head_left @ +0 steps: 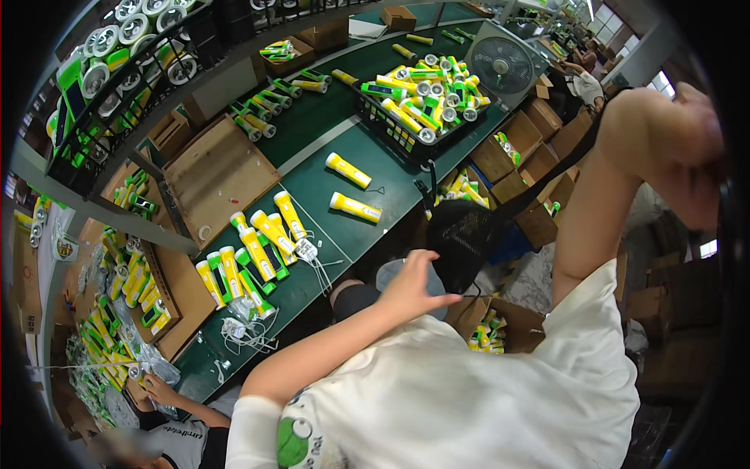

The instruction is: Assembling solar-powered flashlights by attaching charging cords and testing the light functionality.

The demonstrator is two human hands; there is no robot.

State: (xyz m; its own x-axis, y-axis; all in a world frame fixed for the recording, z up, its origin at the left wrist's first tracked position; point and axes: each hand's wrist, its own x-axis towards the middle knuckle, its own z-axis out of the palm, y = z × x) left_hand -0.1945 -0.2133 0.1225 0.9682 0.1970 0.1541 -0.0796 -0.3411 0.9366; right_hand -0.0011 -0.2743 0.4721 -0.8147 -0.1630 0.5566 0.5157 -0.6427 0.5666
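My left hand (412, 291) is over my lap beside the bench edge, thumb and fingers spread, with nothing in it. My right hand (664, 148) is raised close to the camera at the right; its fingers are blurred and cut by the dark rim. Two yellow flashlights (355, 207) lie apart on the green bench (312, 180). Left of them is a group of yellow and green flashlights (254, 254), with white cables (308, 254) beside it. A black basket (398, 141) heaped with flashlights stands farther along the bench.
A fan (501, 64) stands beyond the basket. Cardboard boxes (519, 137) line the right side, near a black mesh thing (461, 234). A wooden tray (223, 180) lies at the left. A co-worker's hands (156, 388) hold a flashlight at lower left. Shelves of flashlights hang overhead.
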